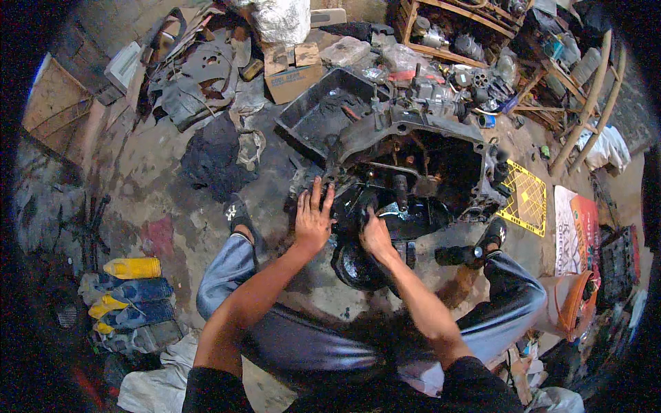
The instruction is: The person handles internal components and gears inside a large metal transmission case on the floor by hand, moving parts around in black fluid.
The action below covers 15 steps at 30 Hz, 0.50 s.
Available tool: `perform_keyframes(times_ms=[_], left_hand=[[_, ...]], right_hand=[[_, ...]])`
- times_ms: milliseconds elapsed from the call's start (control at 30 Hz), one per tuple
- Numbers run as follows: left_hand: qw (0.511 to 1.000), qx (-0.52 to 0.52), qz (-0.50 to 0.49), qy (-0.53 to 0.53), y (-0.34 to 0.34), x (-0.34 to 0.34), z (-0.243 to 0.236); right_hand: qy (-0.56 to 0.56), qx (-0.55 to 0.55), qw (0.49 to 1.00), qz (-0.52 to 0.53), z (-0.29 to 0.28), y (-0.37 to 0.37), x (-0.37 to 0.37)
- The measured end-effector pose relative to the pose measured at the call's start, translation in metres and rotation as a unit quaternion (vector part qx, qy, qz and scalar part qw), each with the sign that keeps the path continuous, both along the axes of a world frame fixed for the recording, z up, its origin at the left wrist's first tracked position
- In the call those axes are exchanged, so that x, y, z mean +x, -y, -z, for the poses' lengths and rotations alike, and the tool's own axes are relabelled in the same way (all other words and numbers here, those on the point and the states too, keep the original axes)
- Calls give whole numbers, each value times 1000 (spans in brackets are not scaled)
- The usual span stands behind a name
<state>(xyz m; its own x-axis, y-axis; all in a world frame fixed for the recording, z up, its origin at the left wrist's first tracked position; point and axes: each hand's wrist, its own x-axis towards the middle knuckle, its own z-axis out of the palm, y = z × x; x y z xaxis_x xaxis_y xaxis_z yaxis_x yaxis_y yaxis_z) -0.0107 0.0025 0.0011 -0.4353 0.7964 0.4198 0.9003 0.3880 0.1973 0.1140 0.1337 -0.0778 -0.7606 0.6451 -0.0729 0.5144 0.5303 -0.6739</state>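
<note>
A large, greasy black metal housing, probably a gearbox or engine casing, lies on the floor between my legs, its hollow side facing up. My left hand rests with fingers stretched against the housing's left edge. Inside the near part of the casing, my right hand is closed, its fingers curled and blackened. What it grips is dark and blends into the oily metal, so I cannot make it out. A rounded, wet-looking black section of the assembly sits just below that hand.
Beyond the housing stands a black tray with dark residue. A yellow plastic grate lies to the right. Yellow and blue bottles are at the left, near a dark cloth. Metal parts and a wooden rack crowd the back.
</note>
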Motion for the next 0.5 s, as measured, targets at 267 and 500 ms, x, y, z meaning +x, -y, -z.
perform_keyframes(times_ms=[267,500], left_hand=[[1000,14,8,4,-3,5,-2],[1000,5,-6,4,11,-1,-4]], right_hand=[[92,-27,994,56,-10,-5,-7],[92,-32,995,-3,-43,-29,-3]])
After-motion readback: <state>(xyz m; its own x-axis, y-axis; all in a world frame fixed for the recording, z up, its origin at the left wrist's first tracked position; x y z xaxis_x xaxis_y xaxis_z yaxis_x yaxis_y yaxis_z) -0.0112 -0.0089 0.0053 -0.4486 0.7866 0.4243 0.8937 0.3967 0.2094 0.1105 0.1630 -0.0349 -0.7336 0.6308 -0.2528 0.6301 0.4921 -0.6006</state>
